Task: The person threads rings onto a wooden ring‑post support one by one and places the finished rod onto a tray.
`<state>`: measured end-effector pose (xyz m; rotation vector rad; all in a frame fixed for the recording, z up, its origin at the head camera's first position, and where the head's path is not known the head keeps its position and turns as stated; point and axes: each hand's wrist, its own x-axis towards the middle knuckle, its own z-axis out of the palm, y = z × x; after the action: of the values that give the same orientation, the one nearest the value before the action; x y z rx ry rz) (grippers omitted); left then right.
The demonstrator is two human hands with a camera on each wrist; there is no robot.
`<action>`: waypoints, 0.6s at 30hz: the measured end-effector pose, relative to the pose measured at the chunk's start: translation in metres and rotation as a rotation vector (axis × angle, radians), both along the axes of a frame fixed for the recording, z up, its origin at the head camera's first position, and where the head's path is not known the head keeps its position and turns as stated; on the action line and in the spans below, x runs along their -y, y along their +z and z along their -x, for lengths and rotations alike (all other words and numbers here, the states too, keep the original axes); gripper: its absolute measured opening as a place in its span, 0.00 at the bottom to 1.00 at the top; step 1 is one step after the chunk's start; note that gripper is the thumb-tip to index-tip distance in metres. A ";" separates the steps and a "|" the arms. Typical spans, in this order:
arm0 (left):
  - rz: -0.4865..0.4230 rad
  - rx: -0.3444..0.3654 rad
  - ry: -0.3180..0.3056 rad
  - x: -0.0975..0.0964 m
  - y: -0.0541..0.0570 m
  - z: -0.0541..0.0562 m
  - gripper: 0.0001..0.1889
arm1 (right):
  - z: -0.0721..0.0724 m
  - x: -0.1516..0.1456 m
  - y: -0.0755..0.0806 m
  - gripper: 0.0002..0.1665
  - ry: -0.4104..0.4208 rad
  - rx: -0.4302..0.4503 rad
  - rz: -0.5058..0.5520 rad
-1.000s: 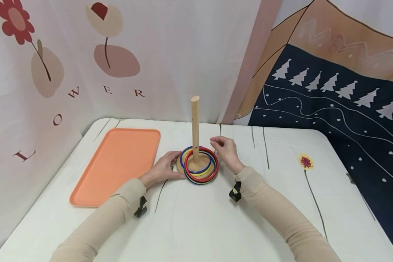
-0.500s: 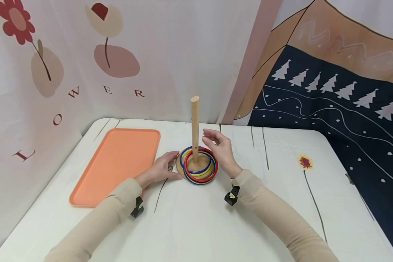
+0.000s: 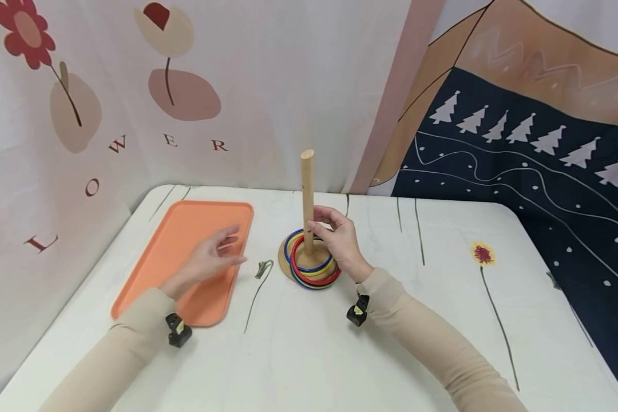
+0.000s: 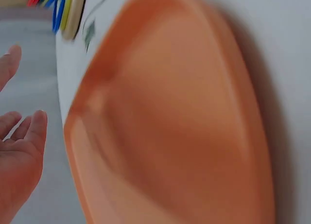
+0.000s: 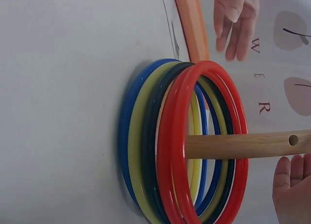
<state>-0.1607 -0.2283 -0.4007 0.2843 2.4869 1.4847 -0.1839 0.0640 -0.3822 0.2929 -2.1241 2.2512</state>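
Note:
A wooden post [image 3: 308, 189] stands upright on a round wooden base [image 3: 285, 264]. Stacked around its foot are several thin rings, a red ring [image 5: 209, 66] uppermost, with dark green, yellow and blue ones under it. My right hand [image 3: 340, 237] is at the post's right side, thumb and fingertips right at the wood, fingers fairly straight. Over the orange tray [image 3: 185, 229] hovers my left hand [image 3: 206, 257], fingers loosely spread and holding nothing. The left wrist view catches part of this left hand [image 4: 22, 156] beside the tray's edge.
The tray lies on the left of the white table [image 3: 298, 355], whose cloth has printed flowers and stems. Patterned curtains [image 3: 268, 86] hang behind the table. A small camera [image 3: 359, 311] is strapped to the right wrist, another [image 3: 177, 330] to the left.
My left hand has left the base and moved left over the tray. My right hand has come leftward to the post. The rings and post stay where they were.

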 end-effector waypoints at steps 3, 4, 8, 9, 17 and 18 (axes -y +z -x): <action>0.026 -0.021 0.046 0.022 0.004 -0.003 0.45 | 0.000 0.001 -0.002 0.19 -0.012 0.019 -0.006; 0.042 -0.026 0.062 0.029 0.005 -0.004 0.45 | 0.000 0.001 -0.002 0.19 -0.014 0.025 -0.005; 0.107 -0.047 0.136 0.057 0.009 -0.007 0.45 | 0.001 0.002 -0.003 0.18 -0.027 0.043 -0.021; 0.127 -0.052 0.158 0.064 0.009 -0.007 0.44 | 0.001 0.002 -0.004 0.18 -0.029 0.045 -0.024; 0.313 -0.007 0.339 0.120 0.005 -0.012 0.45 | 0.002 0.004 -0.005 0.18 -0.038 0.020 -0.047; 0.331 0.011 0.359 0.126 0.004 -0.013 0.45 | 0.002 0.004 -0.005 0.18 -0.038 0.012 -0.048</action>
<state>-0.1480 -0.3548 -0.3971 -0.2395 2.8242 1.1431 -0.1859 0.0598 -0.3877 0.2396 -2.1725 2.1904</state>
